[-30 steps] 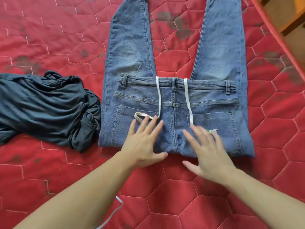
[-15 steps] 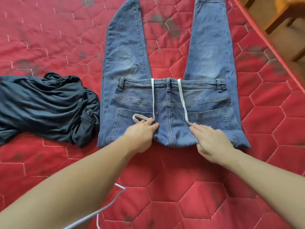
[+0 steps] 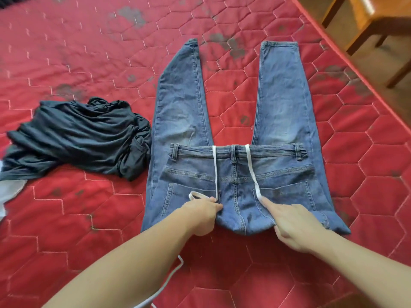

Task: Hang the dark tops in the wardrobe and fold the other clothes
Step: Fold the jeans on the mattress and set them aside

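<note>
— Denim first: we saw the blue jeans [image 3: 235, 170] lying flat on the red quilted bed [image 3: 89, 52], seat folded over toward us, both legs running away from us. Where were our hands?

— At the near fold. Our left hand [image 3: 201, 215] had its grip curled round the denim edge, thumb on top, beside the looped end of one white drawstring [image 3: 214, 172]. Our right hand [image 3: 295, 227] pinched the same fold, forefinger stretched out to the other drawstring's tip.

— And the dark top [image 3: 77, 138]?

— Crumpled on the bed just left of the jeans, touching neither hand. We also saw a wooden chair [image 3: 375, 23] beyond the bed's far right edge.
</note>
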`<state>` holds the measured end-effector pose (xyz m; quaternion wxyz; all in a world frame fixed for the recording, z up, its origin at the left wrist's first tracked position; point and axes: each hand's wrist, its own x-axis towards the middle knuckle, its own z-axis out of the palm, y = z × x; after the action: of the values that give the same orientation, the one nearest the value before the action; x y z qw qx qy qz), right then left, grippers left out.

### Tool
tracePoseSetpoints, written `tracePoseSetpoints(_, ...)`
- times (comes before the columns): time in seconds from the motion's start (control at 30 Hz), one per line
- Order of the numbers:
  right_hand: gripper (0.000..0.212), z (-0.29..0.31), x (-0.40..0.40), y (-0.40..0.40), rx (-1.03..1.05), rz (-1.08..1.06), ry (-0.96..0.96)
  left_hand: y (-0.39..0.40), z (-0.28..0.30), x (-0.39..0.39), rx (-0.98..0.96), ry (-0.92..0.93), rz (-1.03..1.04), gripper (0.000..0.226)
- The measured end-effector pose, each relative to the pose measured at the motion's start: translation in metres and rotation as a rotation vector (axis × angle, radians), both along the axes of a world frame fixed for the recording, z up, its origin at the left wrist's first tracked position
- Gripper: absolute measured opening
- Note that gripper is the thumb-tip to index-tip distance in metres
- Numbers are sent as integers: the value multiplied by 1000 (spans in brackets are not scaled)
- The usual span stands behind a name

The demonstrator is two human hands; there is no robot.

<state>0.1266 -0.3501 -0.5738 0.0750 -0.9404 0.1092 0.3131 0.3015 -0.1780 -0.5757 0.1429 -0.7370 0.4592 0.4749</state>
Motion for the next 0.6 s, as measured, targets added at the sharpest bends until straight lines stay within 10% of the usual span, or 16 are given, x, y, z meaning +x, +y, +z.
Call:
tracePoseSetpoints(0.27, 26, 17, -28, 34, 200, 54, 329, 41, 15, -29, 176, 228, -17, 63)
tracePoseSetpoints(0.5, 51, 19, -19, 41, 229, 196, 391, 30, 17, -21, 327, 275, -56, 82)
tracePoseSetpoints(0.6, 62, 21, 6, 16, 458, -31, 493, -9, 18, -1, 171, 236, 21, 46)
